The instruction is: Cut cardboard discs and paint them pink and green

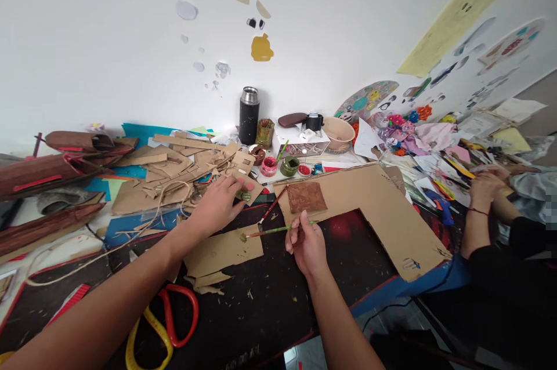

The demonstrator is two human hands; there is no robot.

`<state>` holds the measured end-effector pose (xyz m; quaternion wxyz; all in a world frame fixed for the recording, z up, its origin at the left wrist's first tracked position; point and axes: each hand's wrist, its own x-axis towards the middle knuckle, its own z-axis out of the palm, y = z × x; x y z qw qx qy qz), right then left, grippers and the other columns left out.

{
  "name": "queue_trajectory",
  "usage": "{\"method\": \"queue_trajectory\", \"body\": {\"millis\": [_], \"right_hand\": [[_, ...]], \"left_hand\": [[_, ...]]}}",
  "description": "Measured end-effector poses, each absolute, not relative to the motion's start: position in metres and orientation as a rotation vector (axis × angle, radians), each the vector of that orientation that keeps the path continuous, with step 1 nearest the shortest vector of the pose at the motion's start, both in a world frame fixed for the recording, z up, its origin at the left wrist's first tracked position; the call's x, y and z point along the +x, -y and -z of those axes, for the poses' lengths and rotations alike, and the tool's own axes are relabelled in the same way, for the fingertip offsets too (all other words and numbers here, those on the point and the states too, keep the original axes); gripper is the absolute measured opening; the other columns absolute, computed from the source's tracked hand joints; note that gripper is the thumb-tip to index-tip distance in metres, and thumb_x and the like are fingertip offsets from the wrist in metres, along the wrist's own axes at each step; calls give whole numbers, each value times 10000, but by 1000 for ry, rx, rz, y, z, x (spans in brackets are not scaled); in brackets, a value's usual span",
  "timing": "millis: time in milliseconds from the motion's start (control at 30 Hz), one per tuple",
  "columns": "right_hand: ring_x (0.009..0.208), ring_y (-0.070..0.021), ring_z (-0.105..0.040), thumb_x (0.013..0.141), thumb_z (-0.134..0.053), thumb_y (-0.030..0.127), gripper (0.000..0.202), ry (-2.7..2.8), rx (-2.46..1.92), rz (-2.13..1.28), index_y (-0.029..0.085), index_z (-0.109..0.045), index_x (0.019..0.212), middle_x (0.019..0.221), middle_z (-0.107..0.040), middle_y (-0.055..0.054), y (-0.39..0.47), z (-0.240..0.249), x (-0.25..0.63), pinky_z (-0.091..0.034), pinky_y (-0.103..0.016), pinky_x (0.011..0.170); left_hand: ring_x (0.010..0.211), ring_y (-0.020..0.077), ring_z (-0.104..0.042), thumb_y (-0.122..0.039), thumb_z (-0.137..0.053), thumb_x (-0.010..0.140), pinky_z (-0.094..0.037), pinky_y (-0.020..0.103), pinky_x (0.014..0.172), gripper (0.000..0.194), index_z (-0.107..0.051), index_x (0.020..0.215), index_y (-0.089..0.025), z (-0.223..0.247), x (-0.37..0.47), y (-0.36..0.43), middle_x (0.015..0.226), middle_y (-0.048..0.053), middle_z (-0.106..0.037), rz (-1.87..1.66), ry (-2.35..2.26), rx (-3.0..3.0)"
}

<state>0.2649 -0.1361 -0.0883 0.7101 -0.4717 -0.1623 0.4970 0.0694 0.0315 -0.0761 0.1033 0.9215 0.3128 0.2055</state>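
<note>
Cluttering a dark table (270, 306) by a white wall (108, 39), cardboard scraps (174, 176), right hand (307, 245) gripping paintbrush (278, 230), left hand (220, 202) pinching something small

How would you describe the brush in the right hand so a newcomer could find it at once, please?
Start at the big L-shaped cardboard sheet on the dark table. Just left of its near edge, the right hand holds a thin paintbrush lying level. Its handle is green, unlike the red-handled brush lying slantwise beside it.

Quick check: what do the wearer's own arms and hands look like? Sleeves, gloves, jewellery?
Both forearms are bare to the frame edge: no sleeves in view. The left hand and right hand wear no gloves, and no rings, watch or wristband are visible.
</note>
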Motion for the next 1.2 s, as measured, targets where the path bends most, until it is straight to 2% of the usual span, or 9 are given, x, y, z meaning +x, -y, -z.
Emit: {"method": "queue_trajectory", "body": {"millis": [267, 633, 800, 900, 1067, 1200], "right_hand": [[321, -119, -519, 811, -807, 678, 537, 371, -1061, -1095, 189, -624, 681, 431, -498, 69, 136, 88, 264, -337, -202, 313], [314, -120, -523, 802, -822, 665, 527, 371, -1042, -1100, 186, -639, 682, 427, -501, 70, 136, 88, 264, -349, -200, 306], [312, -117, -517, 797, -823, 675, 540, 369, -1035, -1100, 182, -641, 671, 422, -499, 69, 136, 87, 263, -350, -199, 306], [313, -116, -517, 802, -817, 677, 540, 371, -1037, -1100, 184, -636, 674, 421, -499, 70, 136, 88, 263, -352, -199, 309], [313, -114, -515, 792, -815, 701, 560, 356, -1028, -1107, 183, -637, 673, 421, -505, 65, 136, 89, 263, -345, -197, 306], [312, -111, -510, 765, -845, 689, 558, 332, -1028, -1105, 179, -643, 663, 418, -503, 64, 136, 87, 264, -350, -198, 308]], "left_hand": [[1148, 377, -606, -263, -601, 945, -491, 535, 1043, 267, -654, 1199, -206, 78, 70, -30, 1187, 148, -656, -579, -926, 2754], [1118, 368, -603, -253, -574, 952, -495, 526, 1027, 238, -656, 1169, -198, 75, 73, -30, 1150, 144, -658, -581, -903, 2756], [1128, 363, -623, -307, -565, 967, -491, 522, 1027, 239, -643, 1164, -198, 73, 74, -28, 1142, 140, -661, -651, -908, 2661], [1096, 344, -639, -414, -559, 990, -503, 490, 1002, 245, -636, 1103, -210, 66, 68, -28, 1109, 124, -673, -723, -952, 2546], [824, 267, -650, -633, -412, 1031, -516, 370, 769, 507, -633, 829, -223, 44, 43, -22, 836, 62, -672, -755, -1131, 2241], [682, 225, -604, -689, -139, 1047, -482, 337, 676, 803, -684, 702, -212, 26, 23, -11, 687, 55, -648, -621, -1034, 2071]]}}
